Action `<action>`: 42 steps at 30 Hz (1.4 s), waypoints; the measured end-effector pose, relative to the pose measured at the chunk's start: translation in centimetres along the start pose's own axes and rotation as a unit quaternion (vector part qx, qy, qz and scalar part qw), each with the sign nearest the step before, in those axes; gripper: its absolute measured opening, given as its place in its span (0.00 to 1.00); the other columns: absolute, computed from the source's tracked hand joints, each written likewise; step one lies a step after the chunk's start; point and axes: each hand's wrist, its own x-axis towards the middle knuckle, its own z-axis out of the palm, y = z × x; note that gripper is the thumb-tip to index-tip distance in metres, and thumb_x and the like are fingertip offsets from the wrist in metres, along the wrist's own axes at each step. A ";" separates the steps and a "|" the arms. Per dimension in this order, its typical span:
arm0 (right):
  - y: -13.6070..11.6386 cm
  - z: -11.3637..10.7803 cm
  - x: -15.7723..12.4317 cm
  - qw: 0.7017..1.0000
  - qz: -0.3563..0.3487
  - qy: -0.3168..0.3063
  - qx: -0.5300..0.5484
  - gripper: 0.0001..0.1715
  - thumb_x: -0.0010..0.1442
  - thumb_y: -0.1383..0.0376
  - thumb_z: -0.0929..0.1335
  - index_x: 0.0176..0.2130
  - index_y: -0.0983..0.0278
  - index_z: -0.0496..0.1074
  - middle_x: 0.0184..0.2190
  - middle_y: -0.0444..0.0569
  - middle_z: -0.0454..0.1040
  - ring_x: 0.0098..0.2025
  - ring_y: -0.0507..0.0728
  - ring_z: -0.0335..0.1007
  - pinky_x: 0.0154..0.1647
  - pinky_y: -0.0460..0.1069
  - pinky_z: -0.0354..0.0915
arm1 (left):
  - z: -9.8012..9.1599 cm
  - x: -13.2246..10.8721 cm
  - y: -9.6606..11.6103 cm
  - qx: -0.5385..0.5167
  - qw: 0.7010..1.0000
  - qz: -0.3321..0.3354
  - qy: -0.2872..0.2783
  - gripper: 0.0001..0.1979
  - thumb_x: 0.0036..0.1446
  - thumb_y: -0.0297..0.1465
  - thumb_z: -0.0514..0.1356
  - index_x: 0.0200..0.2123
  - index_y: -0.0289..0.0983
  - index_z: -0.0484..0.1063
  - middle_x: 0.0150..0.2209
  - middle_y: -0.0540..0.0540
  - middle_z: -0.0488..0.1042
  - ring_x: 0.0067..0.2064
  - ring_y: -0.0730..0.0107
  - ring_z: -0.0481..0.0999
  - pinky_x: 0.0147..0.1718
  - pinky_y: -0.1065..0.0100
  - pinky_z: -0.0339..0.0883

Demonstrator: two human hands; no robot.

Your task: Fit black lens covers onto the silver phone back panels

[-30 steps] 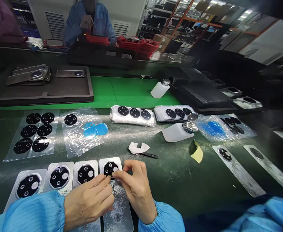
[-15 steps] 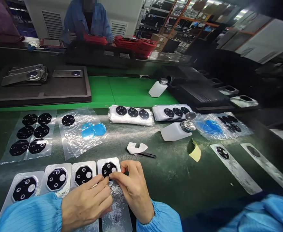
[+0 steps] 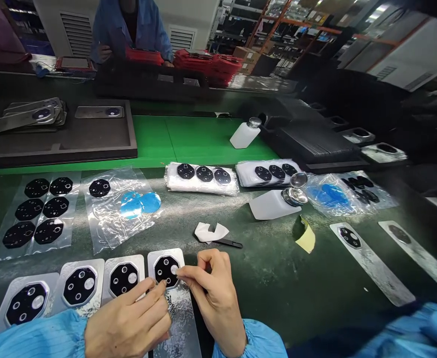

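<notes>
Four silver phone back covers stand in a row at the lower left, each with a black octagonal camera lens plate. My left hand (image 3: 131, 320) lies palm down over the lower part of the row. Its index fingertip touches the bottom edge of the lens plate (image 3: 161, 263) on the rightmost back cover (image 3: 183, 308). At the right edge of that plate, beside its pale disc, is my right hand (image 3: 218, 298), thumb and finger closed in a pinch. Whatever lies between those fingertips is too small to make out.
Beyond my hands lie a white wipe and black tweezers (image 3: 230, 243). Film sheets of lens plates (image 3: 30, 210), two white bottles (image 3: 274, 205) and a yellow piece (image 3: 306, 237) lie further out. Two more back covers (image 3: 371, 263) rest at right. A person (image 3: 129, 30) stands across the bench.
My right hand has shifted slightly right and up along the lens plate's edge, away from my left fingertips. My left hand has stayed near the plate's lower edge. The view has shifted slightly.
</notes>
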 end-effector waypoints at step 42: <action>-0.5 1.0 -0.4 0.998 -0.038 -0.020 -0.034 0.12 0.65 0.74 0.65 0.36 0.61 0.75 0.31 0.46 0.59 0.36 0.56 0.55 0.33 0.49 0.56 | 0.2 0.6 -0.1 0.011 0.999 -0.005 0.030 0.11 0.64 0.26 0.50 0.31 0.35 0.70 0.32 0.46 0.73 0.44 0.64 0.75 0.51 0.61 0.62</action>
